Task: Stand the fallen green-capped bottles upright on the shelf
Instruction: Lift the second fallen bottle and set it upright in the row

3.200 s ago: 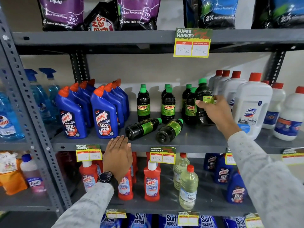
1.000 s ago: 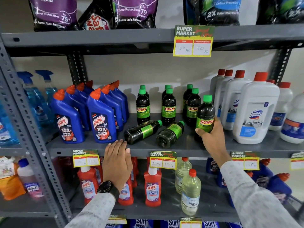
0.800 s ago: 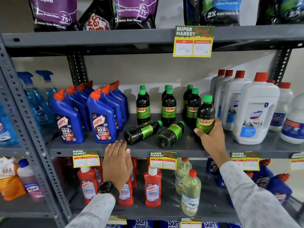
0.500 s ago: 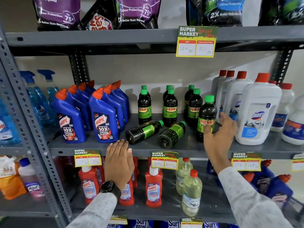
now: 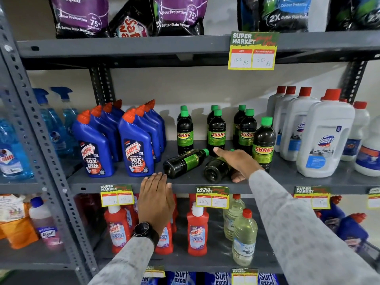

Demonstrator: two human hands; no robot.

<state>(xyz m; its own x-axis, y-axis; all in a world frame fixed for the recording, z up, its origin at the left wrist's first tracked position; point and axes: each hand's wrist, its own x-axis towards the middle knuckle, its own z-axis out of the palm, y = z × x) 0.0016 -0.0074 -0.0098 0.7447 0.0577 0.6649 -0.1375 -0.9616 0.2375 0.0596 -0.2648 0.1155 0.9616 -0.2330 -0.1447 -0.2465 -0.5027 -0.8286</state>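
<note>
Two dark green-capped bottles lie on their sides on the grey middle shelf (image 5: 283,183), bases toward me. The left fallen bottle (image 5: 185,163) lies free, its cap pointing back right. My right hand (image 5: 239,163) is laid over the right fallen bottle (image 5: 214,171), fingers across its top and thumb on its near side; its cap is hidden. Just to the right, an upright green-capped bottle (image 5: 263,145) stands alone at the front. More upright ones (image 5: 216,133) stand in rows behind. My left hand (image 5: 156,194) rests flat on the shelf's front edge, holding nothing.
Blue Harpic bottles (image 5: 135,149) crowd the shelf to the left, large white red-capped bottles (image 5: 324,140) to the right. Price tags (image 5: 212,197) hang on the shelf edge. Red cleaner bottles (image 5: 197,233) and clear bottles stand on the shelf below; pouches sit above.
My right hand let go of the upright bottle it had set at the front and moved left and down onto the right fallen bottle. My left hand stayed on the shelf edge.
</note>
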